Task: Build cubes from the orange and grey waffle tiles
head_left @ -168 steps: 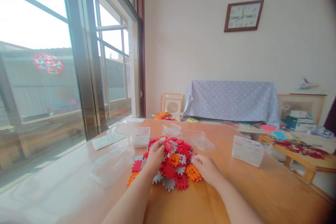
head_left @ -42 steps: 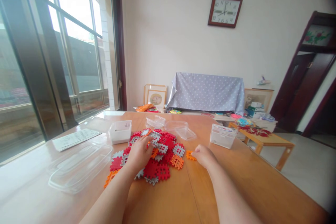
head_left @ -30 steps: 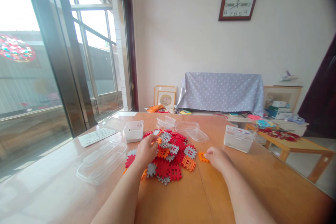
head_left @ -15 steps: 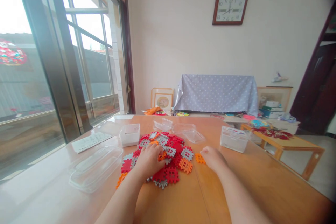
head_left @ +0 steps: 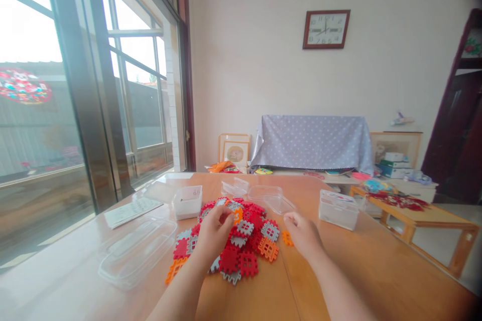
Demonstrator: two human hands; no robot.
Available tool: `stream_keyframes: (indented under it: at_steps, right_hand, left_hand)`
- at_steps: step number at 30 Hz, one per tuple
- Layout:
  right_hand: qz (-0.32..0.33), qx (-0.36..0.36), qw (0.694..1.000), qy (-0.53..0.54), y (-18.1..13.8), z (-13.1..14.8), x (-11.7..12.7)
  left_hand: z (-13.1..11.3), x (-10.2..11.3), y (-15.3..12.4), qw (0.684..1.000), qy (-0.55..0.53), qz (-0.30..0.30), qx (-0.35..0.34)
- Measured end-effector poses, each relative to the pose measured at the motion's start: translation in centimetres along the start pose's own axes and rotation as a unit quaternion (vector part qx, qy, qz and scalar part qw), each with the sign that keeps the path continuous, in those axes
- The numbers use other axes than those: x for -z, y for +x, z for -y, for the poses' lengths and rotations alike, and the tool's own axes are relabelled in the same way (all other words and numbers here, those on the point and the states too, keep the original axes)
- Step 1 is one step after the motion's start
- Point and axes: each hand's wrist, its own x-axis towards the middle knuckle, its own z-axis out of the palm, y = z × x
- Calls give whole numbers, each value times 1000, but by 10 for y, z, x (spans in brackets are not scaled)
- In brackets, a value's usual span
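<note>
A pile of red, grey and orange interlocking plastic tiles (head_left: pixel 229 259) with notched edges lies in the middle of the table. Over its near left part, my left hand (head_left: pixel 215 228) is closed in a pinch, with an orange tile (head_left: pixel 237 216) at its fingertips. My right hand (head_left: pixel 303 233) hovers to the right of the pile, its fingers curled together; whatever they hold, if anything, is hidden. Beside and below those fingers a single orange tile (head_left: pixel 287 238) rests on the table, apart from the pile and partly covered by the hand.
Left of the pile are a clear plastic lid or tray (head_left: pixel 130 271), a white printed sheet (head_left: pixel 131 213) and a small labelled box (head_left: pixel 187 208). Behind it stand clear containers (head_left: pixel 265 194). A lidded clear box (head_left: pixel 338 215) sits on the right part of the wooden table (head_left: pixel 357 271).
My left hand has lifted slightly and closed, drawing its fingers together at an orange tile. My right hand has shifted slightly off the lone orange tile. The camera has tilted up.
</note>
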Motion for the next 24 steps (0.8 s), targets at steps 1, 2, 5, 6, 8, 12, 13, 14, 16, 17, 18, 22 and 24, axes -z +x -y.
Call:
stream_keyframes:
  at_steps: [1,2,5,6,8,12,13,14,16,17,18,22,24]
  right_hand:
    - [-4,15,1000,27,-2,4,-3]
    - [-6,34,998,52,-4,9,-5]
    - [-1,104,989,105,-14,24,-11]
    - [1,129,985,116,-18,30,-11]
    - [11,175,977,124,-26,42,-10]
    - [57,220,968,109,-39,59,-8]
    - [68,222,967,101,-41,61,-8]
    - [76,222,967,94,-43,63,-9]
    - [85,220,969,78,-45,66,-11]
    - [85,217,970,71,-46,66,-12]
    - [85,214,971,65,-46,67,-12]
    - [92,213,971,54,-45,66,-10]
    - [100,215,970,55,-45,66,-8]
  left_hand:
    - [1,-4,0,997,-68,5,34]
    - [2,-9,-1,990,-130,15,59]
    - [1,-20,-4,959,-254,54,113]
    - [0,-22,-5,951,-276,65,126]
    - [-2,-26,-6,939,-300,75,148]
    - [-6,-30,-8,933,-309,88,164]
    - [-6,-31,-8,933,-309,92,161]
    - [-6,-32,-9,933,-310,97,157]
    - [-6,-34,-9,931,-317,109,145]
    - [-7,-35,-10,928,-322,119,141]
    - [-7,-36,-11,925,-328,130,139]
    - [-11,-37,-13,916,-347,143,139]
    - [-12,-36,-13,916,-351,140,135]
